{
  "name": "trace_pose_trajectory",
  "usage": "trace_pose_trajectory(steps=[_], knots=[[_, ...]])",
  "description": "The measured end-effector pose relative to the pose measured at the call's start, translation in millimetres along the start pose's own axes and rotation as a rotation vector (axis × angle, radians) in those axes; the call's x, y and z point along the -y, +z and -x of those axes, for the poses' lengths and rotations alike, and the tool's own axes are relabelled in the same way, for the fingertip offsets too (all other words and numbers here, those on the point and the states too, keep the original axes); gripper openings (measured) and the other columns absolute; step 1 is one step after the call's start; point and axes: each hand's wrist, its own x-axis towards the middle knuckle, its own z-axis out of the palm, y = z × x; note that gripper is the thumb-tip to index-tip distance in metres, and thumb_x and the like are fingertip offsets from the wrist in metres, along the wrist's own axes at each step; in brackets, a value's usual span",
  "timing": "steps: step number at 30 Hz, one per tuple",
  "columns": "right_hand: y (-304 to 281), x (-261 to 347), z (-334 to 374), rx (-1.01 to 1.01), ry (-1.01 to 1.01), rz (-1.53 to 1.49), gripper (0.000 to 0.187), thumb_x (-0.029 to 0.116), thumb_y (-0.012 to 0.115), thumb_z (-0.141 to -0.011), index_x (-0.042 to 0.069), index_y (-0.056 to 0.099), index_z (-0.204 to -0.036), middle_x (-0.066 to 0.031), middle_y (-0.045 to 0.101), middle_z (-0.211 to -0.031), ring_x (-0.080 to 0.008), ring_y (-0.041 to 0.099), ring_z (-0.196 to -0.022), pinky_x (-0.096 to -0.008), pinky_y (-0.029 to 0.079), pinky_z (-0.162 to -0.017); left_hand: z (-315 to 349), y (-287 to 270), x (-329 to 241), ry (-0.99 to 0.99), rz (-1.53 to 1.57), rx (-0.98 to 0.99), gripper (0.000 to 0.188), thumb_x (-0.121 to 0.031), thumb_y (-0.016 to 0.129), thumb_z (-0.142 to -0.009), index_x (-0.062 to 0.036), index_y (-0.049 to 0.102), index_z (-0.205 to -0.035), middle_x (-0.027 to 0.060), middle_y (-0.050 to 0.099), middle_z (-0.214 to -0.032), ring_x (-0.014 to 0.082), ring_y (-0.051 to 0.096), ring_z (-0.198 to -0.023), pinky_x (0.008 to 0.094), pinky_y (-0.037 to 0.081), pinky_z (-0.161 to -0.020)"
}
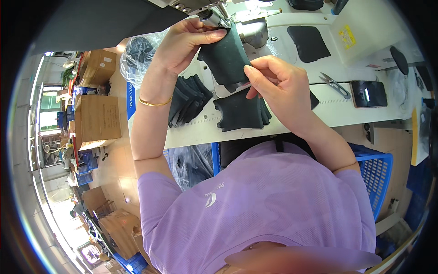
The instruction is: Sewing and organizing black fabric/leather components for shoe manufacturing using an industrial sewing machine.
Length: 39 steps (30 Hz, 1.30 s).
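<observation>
While the left hand (194, 39) and right hand (280, 84) pinch one black panel (223, 59), two panel stacks (187, 100) (239, 113), one thread snips (342, 90) and one smartphone (368, 94) lie nearby.

Greenish-black fabric piece (223, 59), lilac shirt (273, 196)

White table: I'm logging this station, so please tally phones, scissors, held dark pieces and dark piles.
Phone: 1
Scissors: 1
Dark piece held by left hand and right hand: 1
Left pile and middle pile, both dark: 2
Total: 5, leaving out a mostly hidden dark corner
</observation>
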Motion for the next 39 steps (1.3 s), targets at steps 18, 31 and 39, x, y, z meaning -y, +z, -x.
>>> trace_pose_trajectory(steps=[18, 31, 39], knots=[[5, 0, -4, -0.009, 0.065, -0.093, 0.014, 0.012, 0.064, -0.095, -0.002, 0.067, -0.097, -0.0044, 0.068, -0.074, -0.0112, 0.067, -0.062, -0.0207, 0.047, -0.054, -1, 9, -9, -0.048, -0.126, -0.081, 0.022, 0.000, 0.075, -0.081, 0.0001, 0.067, -0.102, 0.0082, 0.071, -0.100, 0.0161, 0.067, -0.094, 0.0285, 0.049, -0.091], [7, 1, -17, -0.016, 0.040, -0.159, 0.016, 0.013, 0.065, -0.094, -0.002, 0.067, -0.098, -0.0048, 0.067, -0.074, -0.0117, 0.068, -0.061, -0.0200, 0.047, -0.052, -20, -7, 3, 0.048, 0.007, -0.113, 0.034, 0.010, 0.068, -0.077, -0.0022, 0.066, -0.109, 0.0073, 0.069, -0.102, 0.0197, 0.066, -0.094, 0.0302, 0.054, -0.084], [5, 0, -27, -0.016, 0.050, -0.137, 0.016, 0.014, 0.065, -0.095, -0.002, 0.067, -0.098, -0.0050, 0.068, -0.074, -0.0110, 0.068, -0.061, -0.0196, 0.047, -0.053, -26, -15, 1, 0.113, 0.017, -0.118, 0.032, 0.006, 0.070, -0.078, -0.0014, 0.066, -0.109, 0.0066, 0.069, -0.102, 0.0200, 0.066, -0.094, 0.0311, 0.053, -0.085]])
